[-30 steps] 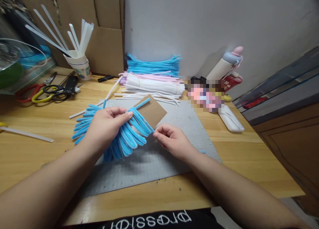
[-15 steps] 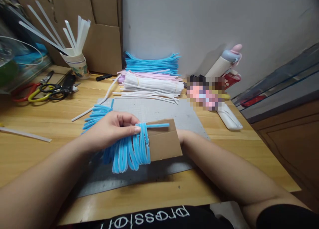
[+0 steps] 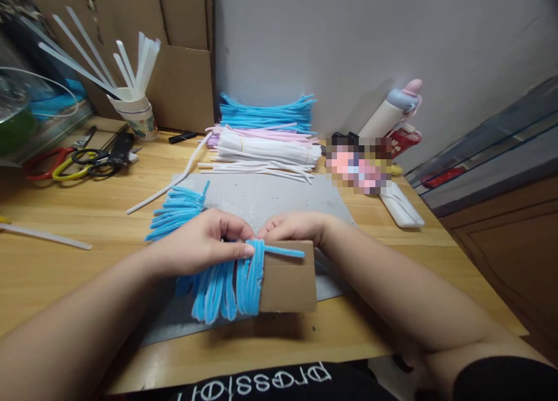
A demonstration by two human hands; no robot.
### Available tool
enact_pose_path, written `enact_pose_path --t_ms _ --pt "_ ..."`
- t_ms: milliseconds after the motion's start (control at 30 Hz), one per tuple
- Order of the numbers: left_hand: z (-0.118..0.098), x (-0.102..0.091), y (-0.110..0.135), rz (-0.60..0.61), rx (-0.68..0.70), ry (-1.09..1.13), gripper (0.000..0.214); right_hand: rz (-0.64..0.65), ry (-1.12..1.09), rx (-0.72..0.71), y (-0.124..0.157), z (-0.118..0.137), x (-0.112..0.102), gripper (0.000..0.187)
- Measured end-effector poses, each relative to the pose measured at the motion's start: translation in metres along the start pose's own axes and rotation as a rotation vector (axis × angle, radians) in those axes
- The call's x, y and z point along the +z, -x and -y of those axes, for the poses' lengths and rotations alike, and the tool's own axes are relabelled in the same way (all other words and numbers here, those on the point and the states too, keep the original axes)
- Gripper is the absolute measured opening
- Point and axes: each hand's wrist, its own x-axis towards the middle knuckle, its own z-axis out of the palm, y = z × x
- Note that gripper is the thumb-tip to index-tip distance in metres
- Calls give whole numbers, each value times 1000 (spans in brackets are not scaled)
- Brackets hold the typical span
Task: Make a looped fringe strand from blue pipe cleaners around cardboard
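Observation:
Blue pipe cleaners (image 3: pixel 251 282) are wound around a piece of cardboard (image 3: pixel 288 285), with loops hanging to its left and one straight end lying across its front. My left hand (image 3: pixel 209 241) pinches the wound strands at the top edge, thumb in front. Just behind that edge, my right hand (image 3: pixel 294 226) is closed, its fingertips close to the left ones; what they grip is hidden. A bunch of blue pipe-cleaner loops (image 3: pixel 178 206) lies on the grey cutting mat (image 3: pixel 279 194), partly behind my left hand.
Bundles of blue (image 3: pixel 265 113) and white pipe cleaners (image 3: pixel 265 148) lie by the wall. Scissors (image 3: pixel 52 163) and a cup of white strips (image 3: pixel 142 122) are at the left. A bottle (image 3: pixel 383 113), a blurred-out item and a white packet (image 3: pixel 401 206) occupy the right.
My right hand has come up from behind the cardboard to its top edge, beside my left fingertips. The cardboard and its wound strands have moved lower, toward me.

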Motion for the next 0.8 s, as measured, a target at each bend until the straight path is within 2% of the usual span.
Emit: enact_pose_path --t_ms 100,233,300,400,467,533,667,800 --pt "0 2 -2 20 -4 -143 23 15 -15 89 2 14 -3 17" --pt "0 0 -2 -69 -20 -231 24 -88 245 -39 13 27 0 22" --pt "1 0 -3 -92 -39 -244 23 -197 488 -117 19 29 8 18" --pt "3 0 -4 -101 -71 -253 25 -438 869 -204 26 28 24 10" --pt "5 1 -5 -118 -76 -274 26 -586 1077 -226 28 24 35 10" --pt "6 3 -6 -130 -70 -303 26 -678 1260 -239 27 20 42 14" --pt "7 5 -7 -113 -66 -329 24 -686 1532 -314 22 11 44 17" --pt "9 5 -8 -135 -72 -351 25 -722 1629 -355 20 4 43 14"
